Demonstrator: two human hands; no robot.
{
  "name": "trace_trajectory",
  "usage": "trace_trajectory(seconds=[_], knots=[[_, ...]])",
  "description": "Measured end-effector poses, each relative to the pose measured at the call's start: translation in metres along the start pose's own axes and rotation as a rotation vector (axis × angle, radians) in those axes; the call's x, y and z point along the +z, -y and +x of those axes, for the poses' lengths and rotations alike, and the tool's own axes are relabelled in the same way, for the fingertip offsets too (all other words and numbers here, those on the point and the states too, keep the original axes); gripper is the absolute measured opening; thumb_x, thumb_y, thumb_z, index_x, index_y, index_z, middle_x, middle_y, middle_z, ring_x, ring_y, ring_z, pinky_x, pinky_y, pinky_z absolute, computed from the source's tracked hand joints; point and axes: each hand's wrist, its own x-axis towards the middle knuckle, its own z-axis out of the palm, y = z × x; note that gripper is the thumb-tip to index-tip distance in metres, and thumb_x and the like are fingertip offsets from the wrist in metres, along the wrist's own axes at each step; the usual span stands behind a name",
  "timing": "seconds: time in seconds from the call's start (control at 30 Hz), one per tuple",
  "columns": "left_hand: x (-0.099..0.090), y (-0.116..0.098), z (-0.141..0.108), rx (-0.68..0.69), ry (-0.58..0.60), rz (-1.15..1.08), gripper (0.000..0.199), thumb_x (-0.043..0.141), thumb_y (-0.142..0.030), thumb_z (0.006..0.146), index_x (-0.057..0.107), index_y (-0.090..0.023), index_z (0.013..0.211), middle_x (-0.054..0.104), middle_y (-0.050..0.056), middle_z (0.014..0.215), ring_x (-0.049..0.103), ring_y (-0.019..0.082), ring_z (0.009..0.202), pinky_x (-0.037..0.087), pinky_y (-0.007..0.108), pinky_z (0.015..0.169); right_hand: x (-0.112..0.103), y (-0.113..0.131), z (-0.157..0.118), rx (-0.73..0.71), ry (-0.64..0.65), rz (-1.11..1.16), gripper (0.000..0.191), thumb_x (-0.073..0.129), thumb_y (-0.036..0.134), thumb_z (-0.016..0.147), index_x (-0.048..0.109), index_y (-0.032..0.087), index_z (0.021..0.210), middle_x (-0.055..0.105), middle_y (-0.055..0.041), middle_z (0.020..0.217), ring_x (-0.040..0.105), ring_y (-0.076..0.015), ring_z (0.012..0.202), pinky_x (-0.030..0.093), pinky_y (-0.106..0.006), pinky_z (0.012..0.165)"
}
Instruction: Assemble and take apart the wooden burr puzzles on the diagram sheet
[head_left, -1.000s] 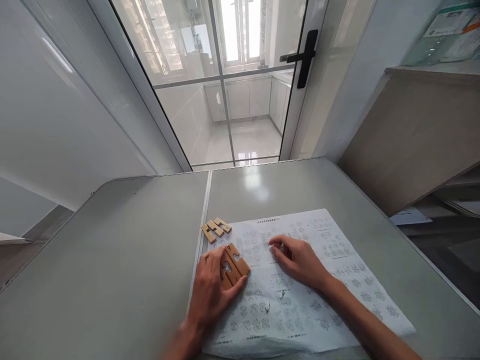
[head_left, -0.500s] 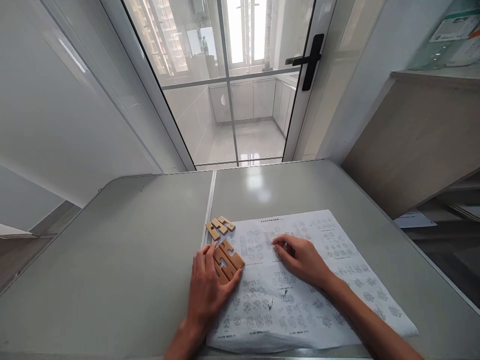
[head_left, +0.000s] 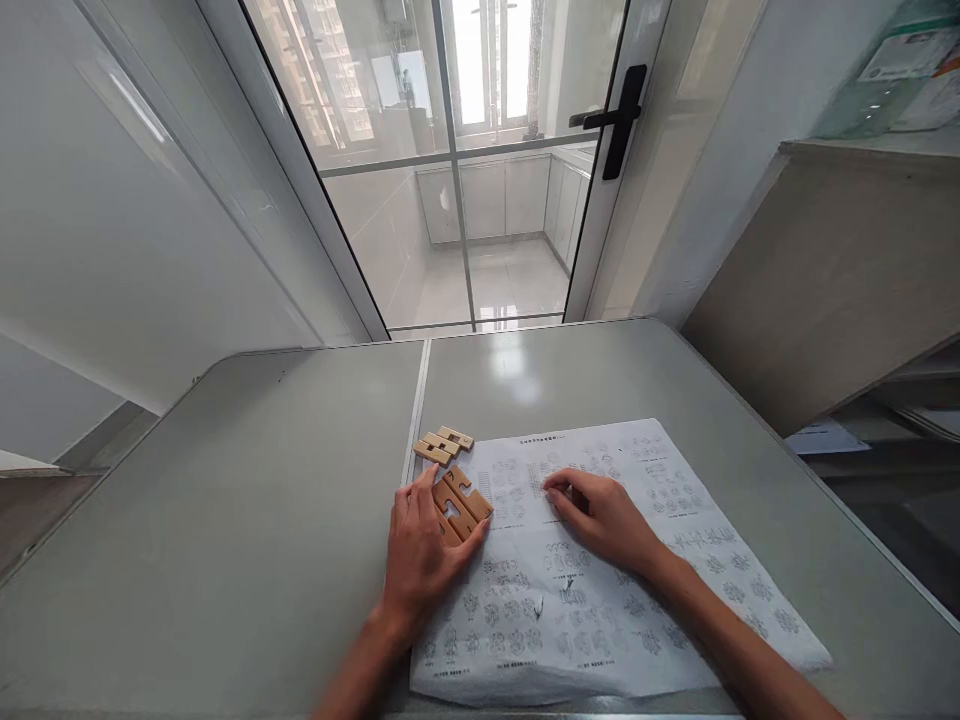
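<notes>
My left hand [head_left: 420, 550] spans a row of brown notched wooden puzzle pieces [head_left: 459, 508], laid side by side on the left part of a printed paper sheet [head_left: 517, 560]. Its fingers are at their upper left side and its thumb at their lower right corner. Just beyond the fingertips lies a smaller group of lighter notched wooden pieces [head_left: 444, 445], by the sheet's upper left corner. My right hand [head_left: 600, 510] rests on the middle of the sheet, fingers curled in, with nothing visible in them. Small line drawings cover the paper.
The grey table [head_left: 225, 540] has a pale seam [head_left: 421, 390] running away from me. Beyond its far edge stands a glass door [head_left: 457, 160] with a black handle [head_left: 621, 120]. On the right is a wooden shelf unit [head_left: 847, 270] holding papers.
My left hand has moved a little forward and right, sliding the brown pieces with it. The lighter pieces have turned and shifted slightly. My right hand has stayed in place.
</notes>
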Motion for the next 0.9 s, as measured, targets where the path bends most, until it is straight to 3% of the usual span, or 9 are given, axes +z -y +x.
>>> trace_trajectory(seconds=[0.27, 0.5, 0.67, 0.9], knots=[[0.004, -0.005, -0.002, -0.045, -0.011, -0.019, 0.082, 0.081, -0.05, 0.085, 0.043, -0.029, 0.155, 0.062, 0.012, 0.136, 0.055, 0.038, 0.127, 0.055, 0.058, 0.102, -0.001, 0.002, 0.0, 0.004, 0.004, 0.0, 0.025, 0.052, 0.036, 0.104, 0.073, 0.023, 0.099, 0.072, -0.0016, 0.077, 0.063, -0.0188, 0.066, 0.05, -0.033, 0.064], [0.004, -0.013, -0.005, -0.079, -0.072, 0.141, 0.074, 0.071, -0.054, 0.092, 0.043, -0.02, 0.152, 0.062, 0.018, 0.137, 0.053, 0.041, 0.122, 0.047, 0.061, 0.1, 0.0, 0.0, 0.0, -0.004, 0.006, -0.005, 0.024, 0.053, 0.035, 0.105, 0.073, 0.024, 0.098, 0.072, -0.0007, 0.076, 0.062, -0.0186, 0.065, 0.048, -0.032, 0.064], [0.012, -0.008, -0.001, -0.081, -0.129, 0.222, 0.069, 0.066, -0.054, 0.096, 0.045, -0.019, 0.151, 0.058, 0.019, 0.14, 0.052, 0.041, 0.126, 0.043, 0.06, 0.103, 0.0, -0.001, 0.0, 0.003, 0.021, 0.015, 0.024, 0.053, 0.035, 0.105, 0.073, 0.023, 0.101, 0.073, -0.0015, 0.079, 0.063, -0.0187, 0.067, 0.048, -0.033, 0.065], [0.011, 0.002, 0.004, -0.108, -0.111, 0.157, 0.07, 0.066, -0.057, 0.094, 0.049, -0.018, 0.15, 0.056, 0.02, 0.146, 0.049, 0.041, 0.136, 0.04, 0.059, 0.112, -0.001, 0.001, 0.0, 0.019, 0.035, 0.03, 0.025, 0.052, 0.037, 0.106, 0.073, 0.023, 0.101, 0.071, -0.0016, 0.078, 0.061, -0.019, 0.066, 0.047, -0.033, 0.064]])
